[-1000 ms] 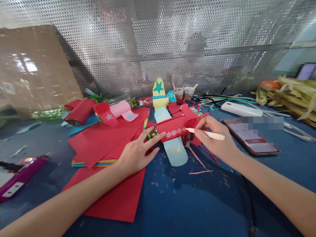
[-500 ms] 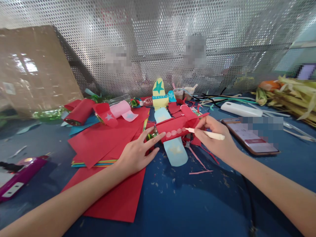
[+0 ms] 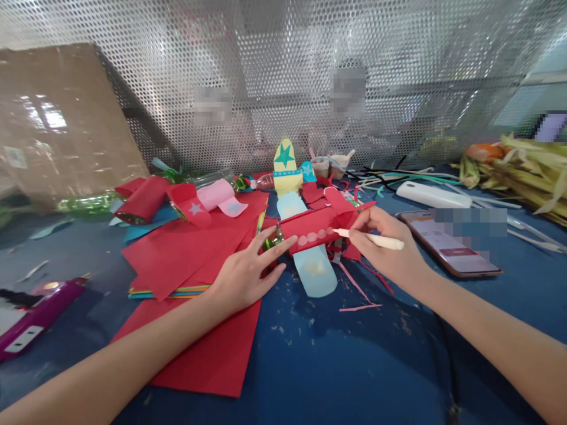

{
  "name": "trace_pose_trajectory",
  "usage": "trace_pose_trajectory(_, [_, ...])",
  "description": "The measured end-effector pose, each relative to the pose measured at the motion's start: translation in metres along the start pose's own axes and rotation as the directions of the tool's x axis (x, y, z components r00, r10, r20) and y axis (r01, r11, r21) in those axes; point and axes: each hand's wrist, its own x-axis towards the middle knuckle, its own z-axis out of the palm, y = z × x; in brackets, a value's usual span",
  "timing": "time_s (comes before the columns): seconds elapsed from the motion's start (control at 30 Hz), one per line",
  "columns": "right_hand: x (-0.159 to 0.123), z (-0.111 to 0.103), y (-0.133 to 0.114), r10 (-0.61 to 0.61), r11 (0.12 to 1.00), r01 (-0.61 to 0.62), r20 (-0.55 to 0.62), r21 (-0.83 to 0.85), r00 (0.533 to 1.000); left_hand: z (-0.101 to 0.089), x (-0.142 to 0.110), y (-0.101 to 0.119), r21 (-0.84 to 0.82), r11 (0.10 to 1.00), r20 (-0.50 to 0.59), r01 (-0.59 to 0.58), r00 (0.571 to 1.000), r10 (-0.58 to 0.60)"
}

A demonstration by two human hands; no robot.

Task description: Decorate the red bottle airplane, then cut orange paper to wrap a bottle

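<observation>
A toy plane (image 3: 310, 223) made from a plastic bottle wrapped in red paper lies in front of me, with light blue paper wings (image 3: 315, 271). A row of pale pink dots (image 3: 312, 239) runs along its side. My right hand (image 3: 384, 239) pinches a white marker pen (image 3: 383, 241), its tip touching the red paper at the right end of the dots. My left hand (image 3: 248, 268) is open with fingers spread, its fingertips resting on the plane's left end by the clear bottle neck (image 3: 273, 240).
Red paper sheets (image 3: 195, 348) lie under my left forearm. Paper-covered bottle pieces (image 3: 145, 199) and a yellow paper shape with a star (image 3: 284, 168) stand behind. At right are a phone (image 3: 449, 248), a white glue gun (image 3: 433, 195) and dried husks (image 3: 527, 177). A purple power strip (image 3: 42, 316) lies left.
Almost nothing differs. The marker tip stays at the right end of the dots, and my left hand keeps its place on the plane.
</observation>
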Motion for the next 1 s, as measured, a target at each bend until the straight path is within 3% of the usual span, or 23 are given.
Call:
trace_pose_trajectory(0.5, [0.001, -0.001, -0.003, 0.031, 0.999, -0.032, 0.016, 0.043, 0.999, 0.0, 0.0, 0.0, -0.007, 1.0, -0.006, 0.002, 1.0, -0.002])
trace_pose_trajectory(0.6, [0.001, -0.004, -0.003, 0.024, 0.974, -0.02, -0.013, 0.226, 1.0, 0.001, 0.001, -0.001, -0.018, 1.0, 0.008, 0.018, 1.0, -0.018])
trace_pose_trajectory(0.7, [0.006, -0.01, -0.003, 0.048, 0.87, 0.031, -0.148, 0.493, 0.988, 0.002, 0.001, -0.001, -0.039, 0.999, 0.022, 0.037, 0.999, -0.037])
trace_pose_trajectory(0.83, [0.022, -0.019, 0.003, 0.179, 0.74, 0.134, -0.385, 0.659, 0.905, 0.0, 0.002, -0.002, -0.092, 0.993, 0.036, 0.072, 0.997, -0.069])
trace_pose_trajectory(0.93, [0.032, -0.022, 0.011, 0.257, 0.802, 0.139, -0.547, 0.581, 0.797, -0.003, 0.004, -0.002, -0.149, 0.985, 0.05, 0.093, 0.995, -0.086])
trace_pose_trajectory(1.0, [0.036, -0.022, 0.017, 0.227, 0.873, 0.095, -0.569, 0.479, 0.791, -0.006, 0.006, -0.001, -0.177, 0.979, 0.058, 0.1, 0.994, -0.091])
